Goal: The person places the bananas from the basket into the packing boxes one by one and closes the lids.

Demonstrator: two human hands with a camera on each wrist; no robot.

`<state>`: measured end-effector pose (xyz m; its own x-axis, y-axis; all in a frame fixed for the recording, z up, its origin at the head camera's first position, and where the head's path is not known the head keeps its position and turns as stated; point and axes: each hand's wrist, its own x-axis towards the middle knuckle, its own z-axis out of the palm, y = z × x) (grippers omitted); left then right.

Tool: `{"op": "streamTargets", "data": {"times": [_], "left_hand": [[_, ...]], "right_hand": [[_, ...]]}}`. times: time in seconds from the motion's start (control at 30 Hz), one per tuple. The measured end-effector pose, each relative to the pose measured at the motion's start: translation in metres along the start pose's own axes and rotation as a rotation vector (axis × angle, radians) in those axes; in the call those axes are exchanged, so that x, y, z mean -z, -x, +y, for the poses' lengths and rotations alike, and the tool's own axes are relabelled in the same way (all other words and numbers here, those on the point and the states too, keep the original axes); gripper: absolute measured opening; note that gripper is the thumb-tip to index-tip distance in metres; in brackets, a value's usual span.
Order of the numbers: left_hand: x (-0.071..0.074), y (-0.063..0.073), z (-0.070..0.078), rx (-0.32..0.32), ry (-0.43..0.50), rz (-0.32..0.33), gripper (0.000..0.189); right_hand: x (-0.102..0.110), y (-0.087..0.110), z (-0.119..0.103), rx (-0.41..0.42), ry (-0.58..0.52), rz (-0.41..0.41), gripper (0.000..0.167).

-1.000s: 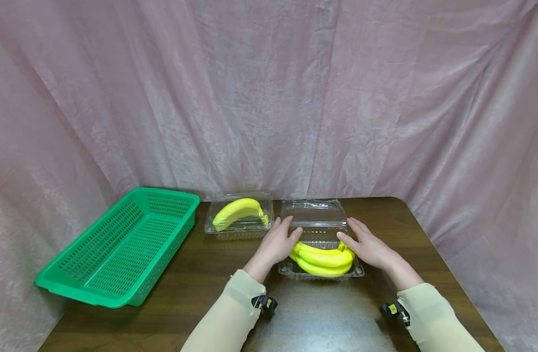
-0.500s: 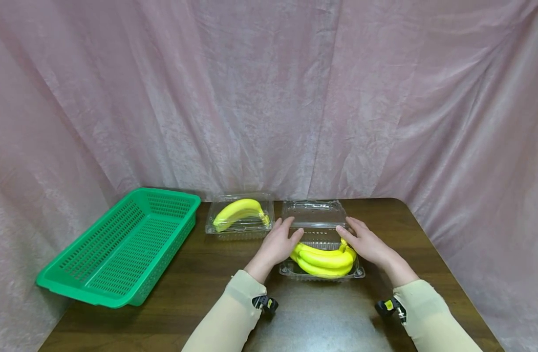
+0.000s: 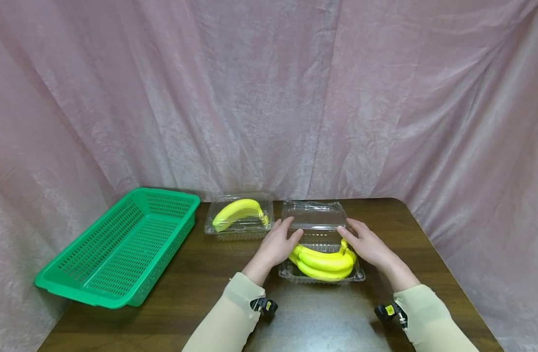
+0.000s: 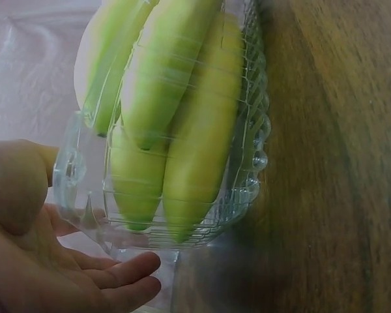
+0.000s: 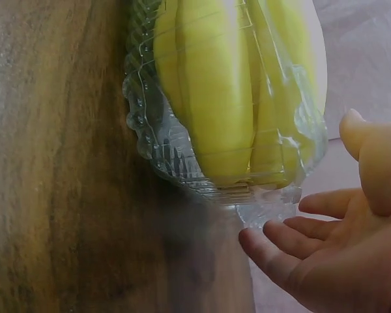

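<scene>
A bunch of yellow bananas (image 3: 325,261) lies in the base of a clear plastic clamshell box (image 3: 360,275), whose lid (image 3: 314,215) is folded back toward the curtain. Along the left side of the box is my left hand (image 3: 275,245), fingers spread; in the left wrist view its fingers (image 4: 127,277) reach past the box end, and whether they touch it I cannot tell. On the other side my right hand (image 3: 371,248) has its fingers loosely extended. Its fingertips (image 5: 251,241) lie close to the box end in the right wrist view, and the thumb stands apart from the plastic.
Left of the open box stands a second clear box (image 3: 211,230), lid down, with bananas inside. A green perforated basket (image 3: 139,288) sits at the table's left. The wooden table (image 3: 198,293) meets a pink curtain (image 3: 269,107) at the back.
My right hand has shifted slightly, and its thumb has come off the banana stem, which now stands up more visibly. The bunch sits slightly nearer to me. My left hand has hardly moved.
</scene>
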<state>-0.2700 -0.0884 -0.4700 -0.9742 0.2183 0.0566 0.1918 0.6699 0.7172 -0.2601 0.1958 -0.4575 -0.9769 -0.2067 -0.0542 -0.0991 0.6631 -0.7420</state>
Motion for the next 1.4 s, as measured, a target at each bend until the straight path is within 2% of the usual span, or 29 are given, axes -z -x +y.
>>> {"op": "streamTargets", "data": {"times": [0.27, 0.6, 0.77, 1.0, 1.4], "left_hand": [[0.0, 0.0032, -0.001, -0.022, 0.02, 0.001, 0.065], [-0.0038, 0.0048, -0.0051, -0.043, 0.041, 0.017, 0.065], [-0.0015, 0.0058, -0.0033, -0.062, 0.061, 0.033, 0.063], [0.0004, 0.0045, -0.0019, -0.085, 0.063, 0.058, 0.061], [0.0024, 0.0046, -0.0007, -0.057, 0.107, 0.091, 0.058]], "right_hand": [[-0.0006, 0.0035, 0.0027, -0.032, -0.05, 0.044, 0.085], [-0.0047, 0.0077, 0.0085, -0.023, -0.085, 0.119, 0.081], [-0.0038, 0.0081, 0.0093, -0.025, -0.093, 0.13, 0.081], [-0.0034, 0.0088, 0.0082, -0.011, -0.131, 0.189, 0.077], [-0.0045, 0.0059, 0.0069, -0.031, -0.2, 0.259, 0.075]]}}
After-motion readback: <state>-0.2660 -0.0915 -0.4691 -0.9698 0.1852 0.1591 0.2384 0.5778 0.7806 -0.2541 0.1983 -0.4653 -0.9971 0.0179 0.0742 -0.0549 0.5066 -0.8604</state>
